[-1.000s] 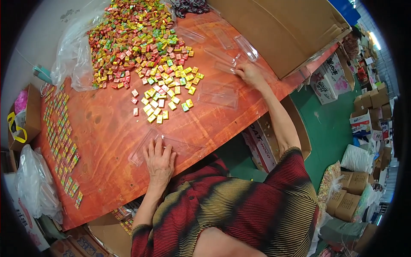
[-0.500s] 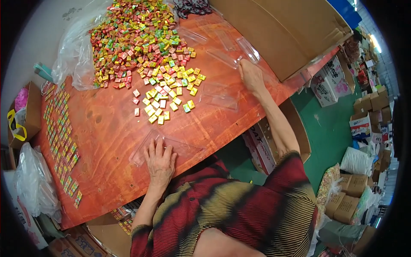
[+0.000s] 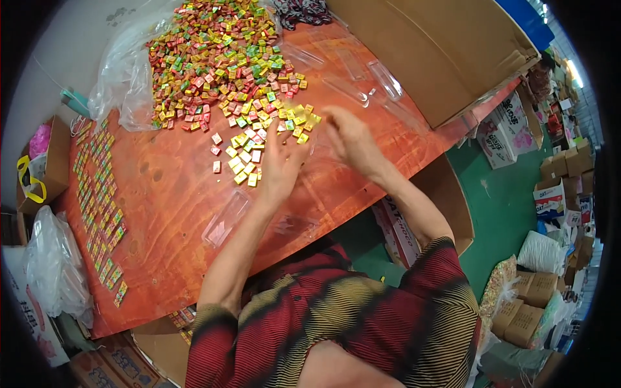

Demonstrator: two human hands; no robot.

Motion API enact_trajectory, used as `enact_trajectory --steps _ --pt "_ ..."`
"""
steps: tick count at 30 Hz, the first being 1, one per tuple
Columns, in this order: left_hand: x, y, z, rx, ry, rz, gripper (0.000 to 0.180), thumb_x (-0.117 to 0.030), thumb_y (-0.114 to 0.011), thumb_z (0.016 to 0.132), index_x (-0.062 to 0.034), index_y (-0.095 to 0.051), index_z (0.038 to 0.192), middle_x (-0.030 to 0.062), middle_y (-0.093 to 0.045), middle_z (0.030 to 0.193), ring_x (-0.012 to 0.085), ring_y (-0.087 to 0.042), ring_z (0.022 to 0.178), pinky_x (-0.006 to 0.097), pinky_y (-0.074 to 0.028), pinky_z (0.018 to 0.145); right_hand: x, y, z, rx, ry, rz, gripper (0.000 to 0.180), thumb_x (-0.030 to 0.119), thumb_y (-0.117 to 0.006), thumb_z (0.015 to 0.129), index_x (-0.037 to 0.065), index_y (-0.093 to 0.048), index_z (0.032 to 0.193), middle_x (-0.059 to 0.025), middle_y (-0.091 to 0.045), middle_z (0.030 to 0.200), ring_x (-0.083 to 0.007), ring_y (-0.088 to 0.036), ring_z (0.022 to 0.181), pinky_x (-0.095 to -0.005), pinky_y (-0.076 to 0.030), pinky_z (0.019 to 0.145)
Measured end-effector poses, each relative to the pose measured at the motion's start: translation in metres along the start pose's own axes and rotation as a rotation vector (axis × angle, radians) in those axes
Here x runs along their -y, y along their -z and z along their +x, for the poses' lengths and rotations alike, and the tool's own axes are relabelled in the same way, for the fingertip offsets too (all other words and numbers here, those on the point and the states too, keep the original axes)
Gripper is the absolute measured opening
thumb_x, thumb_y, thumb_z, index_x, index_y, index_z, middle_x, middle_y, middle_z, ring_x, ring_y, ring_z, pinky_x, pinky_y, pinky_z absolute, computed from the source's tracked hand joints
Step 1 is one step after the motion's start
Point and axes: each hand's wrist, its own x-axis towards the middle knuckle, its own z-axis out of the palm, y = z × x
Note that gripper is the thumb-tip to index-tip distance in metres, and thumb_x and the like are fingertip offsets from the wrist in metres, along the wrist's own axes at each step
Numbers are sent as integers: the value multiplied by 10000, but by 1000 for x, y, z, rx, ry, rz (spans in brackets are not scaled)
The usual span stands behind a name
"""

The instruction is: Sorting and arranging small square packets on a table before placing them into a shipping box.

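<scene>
A heap of small wrapped candies (image 3: 213,58) in red, yellow and green covers the far part of the orange wooden table (image 3: 168,213). Looser candies (image 3: 244,152) spread from it toward me. My left hand (image 3: 281,169) hovers over their near right edge, fingers apart, with nothing seen in it. To its right, my right hand (image 3: 352,142) is raised above the table, its fingertips smeared by motion. A clear plastic tray (image 3: 226,216) lies near my left forearm. Other clear trays (image 3: 386,81) rest beyond my right hand.
Rows of candies (image 3: 100,194) line the table's left side. A clear plastic bag (image 3: 126,90) borders the heap. A large cardboard box (image 3: 440,52) stands at the far right. Below the table edge, another open carton (image 3: 446,194) sits on the green floor (image 3: 485,200).
My left hand has lifted off the clear tray and moved up and right to the loose candies. My right hand has left the far trays and come left and nearer.
</scene>
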Motion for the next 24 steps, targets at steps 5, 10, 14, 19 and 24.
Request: enact_trajectory --steps 5,10,14,19,24 --pt "-6 -19 27 131 279 -241 451 -172 -577 853 -11 -363 1215 72 -595 866 86 -566 625 194 -461 527 -1 0 -12 165 -397 610 215 -1 -459 869 10 -456 1084 -45 -558 849 -75 -528 780 -233 -445 693" --pt "11 -9 28 84 354 -359 333 -217 -601 845 -37 -442 1077 122 -594 909 193 -616 698 288 -506 620 -21 21 0 120 -410 328 171 -15 -469 841 12 -497 1007 -58 -513 796 -113 -515 798 -240 -419 710" --pt "16 -2 21 33 435 -426 362 -234 -625 827 -45 -426 1064 131 -573 955 208 -618 764 308 -512 669 -79 32 -4 -103 -68 -410 151 27 -520 789 20 -555 936 -121 -543 832 -254 -539 816 -337 -427 704" --pt "16 -6 9 -1 436 -455 361 -232 -640 815 -44 -428 1037 136 -558 986 216 -610 817 324 -512 707 -57 25 -24 18 -74 -447 177 81 -561 774 45 -576 946 -113 -565 873 -279 -525 838 -377 -399 737" --pt "17 -23 -19 -5 494 -553 350 -175 -635 806 -45 -420 1049 122 -561 978 242 -606 853 337 -509 735 -26 7 -49 250 -31 -311 205 142 -602 749 72 -585 941 -78 -557 908 -249 -509 872 -365 -372 756"
